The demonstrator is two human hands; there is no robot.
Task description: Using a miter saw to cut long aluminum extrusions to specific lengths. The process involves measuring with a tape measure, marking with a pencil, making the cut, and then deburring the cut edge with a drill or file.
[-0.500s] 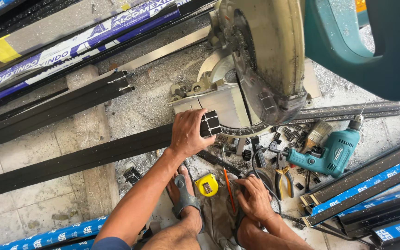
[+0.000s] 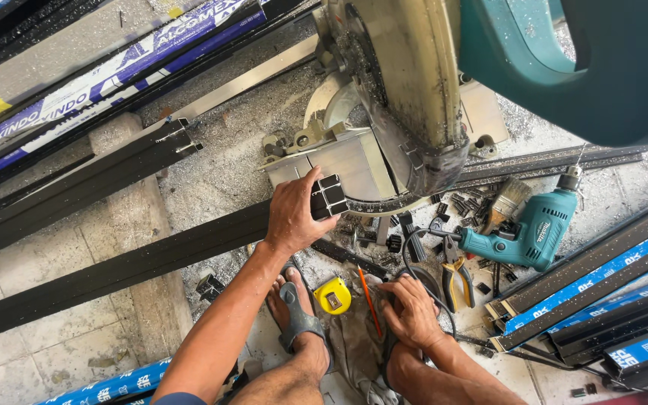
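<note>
- Long black profile [image 2: 114, 274] runs left to centre; its cut end sits at the saw [image 2: 384, 97].
- Blue-and-white labelled profiles [image 2: 76, 97] far left; more [image 2: 594, 277] right.
- Left hand [image 2: 294, 217] wrapped round profile end.
- Right hand [image 2: 412, 311] loosely curled, resting on grey cloth [image 2: 354, 341], gripping nothing.

Saw blade mostly hidden inside the miter saw's guard [image 2: 414, 82], teal motor housing [image 2: 586, 60] above it cut off at the frame's edge
</note>
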